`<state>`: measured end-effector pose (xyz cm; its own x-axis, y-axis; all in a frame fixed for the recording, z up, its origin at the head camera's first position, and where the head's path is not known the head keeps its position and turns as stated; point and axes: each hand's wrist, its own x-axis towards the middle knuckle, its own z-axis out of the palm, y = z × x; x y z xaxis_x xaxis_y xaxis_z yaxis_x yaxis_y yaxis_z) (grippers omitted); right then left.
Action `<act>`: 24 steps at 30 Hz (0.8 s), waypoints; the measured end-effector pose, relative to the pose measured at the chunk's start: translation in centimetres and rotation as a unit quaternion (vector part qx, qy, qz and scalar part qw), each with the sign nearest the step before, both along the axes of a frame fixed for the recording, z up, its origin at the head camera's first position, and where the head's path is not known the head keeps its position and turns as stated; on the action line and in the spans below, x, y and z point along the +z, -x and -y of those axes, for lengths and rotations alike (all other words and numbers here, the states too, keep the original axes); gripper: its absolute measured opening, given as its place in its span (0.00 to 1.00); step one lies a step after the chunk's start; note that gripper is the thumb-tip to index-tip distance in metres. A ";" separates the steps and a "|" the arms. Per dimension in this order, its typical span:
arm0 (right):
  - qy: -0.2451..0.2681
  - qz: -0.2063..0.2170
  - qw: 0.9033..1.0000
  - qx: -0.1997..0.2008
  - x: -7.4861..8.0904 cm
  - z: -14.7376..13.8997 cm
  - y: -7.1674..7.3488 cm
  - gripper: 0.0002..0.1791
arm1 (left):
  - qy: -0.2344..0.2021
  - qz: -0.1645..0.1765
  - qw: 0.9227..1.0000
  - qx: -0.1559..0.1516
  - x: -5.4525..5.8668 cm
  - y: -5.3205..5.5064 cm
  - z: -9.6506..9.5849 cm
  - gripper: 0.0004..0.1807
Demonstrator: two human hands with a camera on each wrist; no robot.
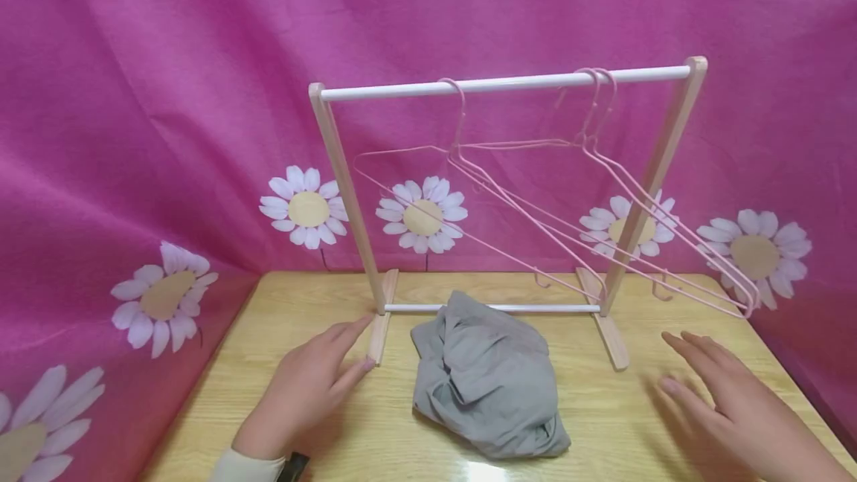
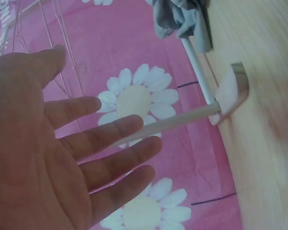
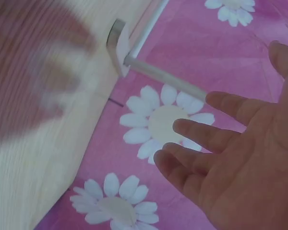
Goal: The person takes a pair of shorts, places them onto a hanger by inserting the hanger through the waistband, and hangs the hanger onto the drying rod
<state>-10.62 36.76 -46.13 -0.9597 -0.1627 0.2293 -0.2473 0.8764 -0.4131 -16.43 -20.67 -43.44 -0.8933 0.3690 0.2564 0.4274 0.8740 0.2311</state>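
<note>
Left hand point(image 1: 311, 381) flat, fingers spread, holds nothing, fingertips by the rack's left foot point(image 1: 380, 326). Right hand point(image 1: 726, 396) likewise open, at 4 o'clock from the clothes rack point(image 1: 506, 85). Crumpled grey garment point(image 1: 489, 378) lies on the bench point(image 1: 602, 422) between them, at 6 o'clock under the rail; three pink wire hangers point(image 1: 535, 207) hang bare above.

Both my bare hands hover open, palms down, over the near half of the light wooden table point(image 1: 281, 296).

My left hand point(image 1: 308, 385) sits toward the near left edge, fingers straight and slightly spread, pointing up and to the right; a pale cream sleeve cuff point(image 1: 248, 466) and a dark wrist strap point(image 1: 292, 466) show at the wrist. My right hand point(image 1: 730, 400) is near the right edge, fingers point(image 3: 206, 136) relaxed and fanned toward the upper left. Neither holds anything.
</note>
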 end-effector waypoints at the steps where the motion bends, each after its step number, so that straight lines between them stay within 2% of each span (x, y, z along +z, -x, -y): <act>1: 0.003 0.003 1.000 0.001 0.1 0.3 0.0 0.39 | -0.004 -0.007 1.000 -0.002 0.0 0.0 -0.2 0.36; 5: -0.002 -0.010 1.000 0.005 0.7 1.2 -0.1 0.33 | -0.016 -0.025 0.999 -0.017 0.2 0.2 -0.8 0.35; 7: -0.009 -0.026 1.000 0.006 0.9 1.6 -0.2 0.29 | -0.018 -0.028 0.999 -0.025 0.5 0.3 -1.3 0.34; 11: -0.027 -0.031 0.999 0.004 1.7 2.4 -0.1 0.26 | -0.017 -0.028 0.999 -0.038 1.0 0.5 -2.0 0.34; 14: -0.035 -0.022 0.999 0.005 2.5 3.1 -0.1 0.25 | -0.020 -0.032 0.998 -0.050 1.5 0.6 -2.4 0.33; 20: -0.044 -0.041 0.998 0.010 3.6 4.7 -0.1 0.23 | -0.026 -0.038 0.997 -0.068 2.4 0.9 -3.2 0.29; 24: -0.041 -0.023 0.999 0.011 4.4 5.7 0.2 0.23 | -0.026 -0.039 0.996 -0.082 2.7 1.1 -3.8 0.28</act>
<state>-10.86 31.04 -41.76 -0.9444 -0.2031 0.2584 -0.2836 0.9008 -0.3287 -17.53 -16.91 -40.69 -0.7985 0.4938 0.3443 0.5824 0.7785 0.2342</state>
